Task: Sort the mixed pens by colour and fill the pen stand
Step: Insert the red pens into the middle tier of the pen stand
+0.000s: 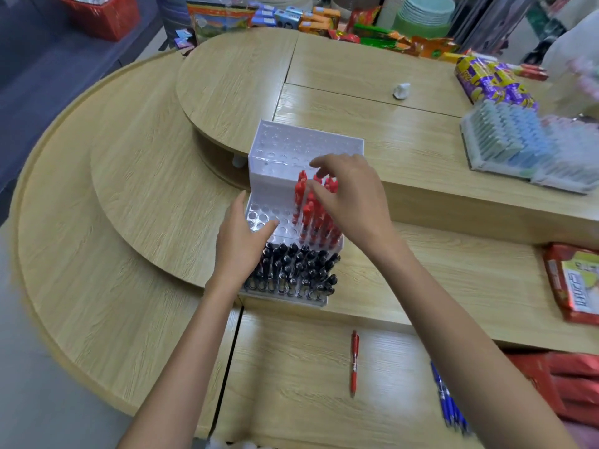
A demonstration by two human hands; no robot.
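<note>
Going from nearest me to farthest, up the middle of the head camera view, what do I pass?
loose red pen → black pens → red pens → empty top tier of the pen stand → small white object → orange boxes

The pen stand is clear, glossy plastic. The red pens and black pens have shiny plastic caps. The table shows pale wood grain, smooth and matt, possibly laminate. The red packet is glossy film

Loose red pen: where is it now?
Head view: the loose red pen lies on the counter in front of the pen stand, left of the blue pens.
</note>
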